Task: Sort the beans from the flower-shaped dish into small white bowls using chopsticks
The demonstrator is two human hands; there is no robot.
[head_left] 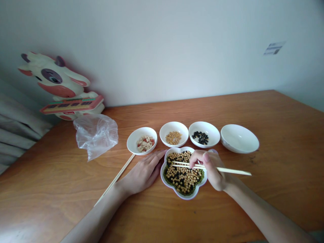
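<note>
We are holding pale chopsticks (233, 170) in our right hand (215, 179), its fingers (198, 156) bending snugly round the shafts. The tips are pointing left over mixed beans (186, 175) in a flower-shaped dish (187, 197); whether they are pinching a bean we cannot tell. Our left hand (144, 171) is lying palm-down and unfolded, grasping nothing we can see, its fingertips resting at the dish's left rim. The dish is sitting between our hands.

We are working at a brown wooden bench (152, 216). Beyond the dish, four white bowls are standing in a row: flat seeds (145, 143), yellow beans (173, 137) and black beans (200, 137) are filling the first three partway. Spare chopsticks (115, 179) are lying beside our left forearm. Farther left, a clear plastic bag (97, 135) is slumping before a cow-shaped toy keyboard (63, 89), which is leaning near the pale wall (162, 50). Grey fabric (17, 135) is hanging at far left.
</note>
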